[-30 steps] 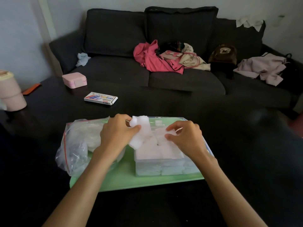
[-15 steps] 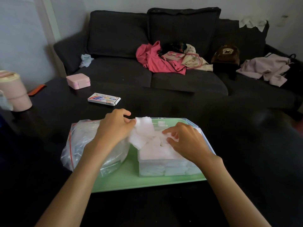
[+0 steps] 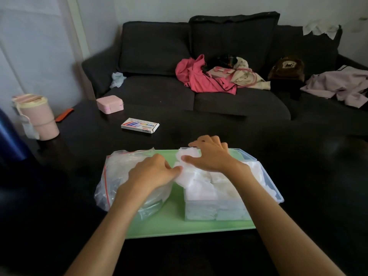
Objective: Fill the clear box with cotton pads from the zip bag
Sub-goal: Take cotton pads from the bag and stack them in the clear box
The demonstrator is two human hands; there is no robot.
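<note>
A clear box [image 3: 217, 210] packed with white cotton pads [image 3: 201, 188] stands on a green tray [image 3: 179, 226]. Its lid [image 3: 268, 182] lies along its right side. Left of the box a clear zip bag [image 3: 117, 176] with a red seal strip lies on the tray, with pads still inside. My left hand [image 3: 153, 174] hovers over the bag's right end and pinches the edge of a loose bunch of pads [image 3: 186, 160] at the box's far left corner. My right hand [image 3: 211, 154] grips the same bunch from above, fingers curled over it.
The tray sits on a dark table [image 3: 298, 196]. On it, farther back, lie a flat printed carton [image 3: 140, 125], a pink case [image 3: 110, 104] and a pink cup [image 3: 39, 118] at the left. A dark sofa [image 3: 199, 96] with strewn clothes stands behind.
My right hand has moved up and left from the box's middle onto the bunch of pads. My left hand has dropped lower and now holds only the bunch's edge.
</note>
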